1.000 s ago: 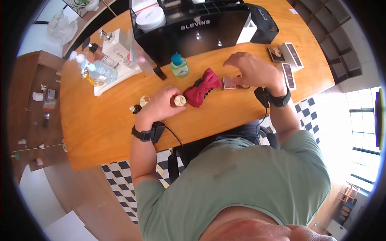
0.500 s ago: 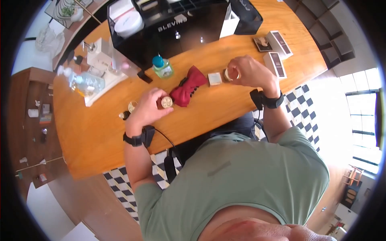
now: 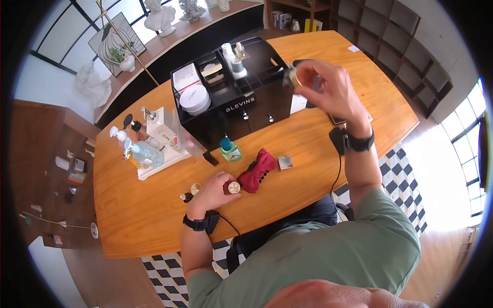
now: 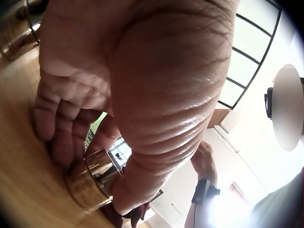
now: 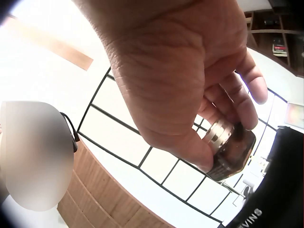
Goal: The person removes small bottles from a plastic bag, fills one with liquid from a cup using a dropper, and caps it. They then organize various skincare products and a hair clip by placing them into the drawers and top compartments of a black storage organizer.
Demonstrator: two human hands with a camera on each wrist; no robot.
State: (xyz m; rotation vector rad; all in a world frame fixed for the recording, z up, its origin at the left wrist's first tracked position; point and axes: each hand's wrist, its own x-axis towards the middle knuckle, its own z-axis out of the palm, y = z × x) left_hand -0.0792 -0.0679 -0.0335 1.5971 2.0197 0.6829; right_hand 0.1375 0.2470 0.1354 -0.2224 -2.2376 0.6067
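Observation:
My left hand (image 3: 211, 194) rests low at the table's front left, thumb and fingers round a short gold cylinder (image 4: 90, 183) with a patterned round top. Raised above the right end of the black organizer, my right hand (image 3: 334, 92) pinches a small dark brown glass bottle (image 5: 235, 154) by its gold collar (image 5: 220, 134). A dark red bow tie (image 3: 258, 171) lies just right of the left hand. Beside the bow tie is a small square silver-topped item (image 3: 285, 162). Left of the left hand are a gold ring-shaped thing (image 3: 195, 188) and a small dark bottle (image 3: 186, 197).
The black organizer (image 3: 210, 120) at the back carries a white round jar (image 3: 194, 99), a white box (image 3: 186, 78) and bottles. In front of it stands a green bottle with a teal cap (image 3: 230, 150). Pump bottles (image 3: 145, 154) fill a white tray (image 3: 172, 155) at left.
My right hand took hold of the brown bottle on the table and lifted it up toward the organizer. My left hand stays on the gold cylinder. The head view tilted upward.

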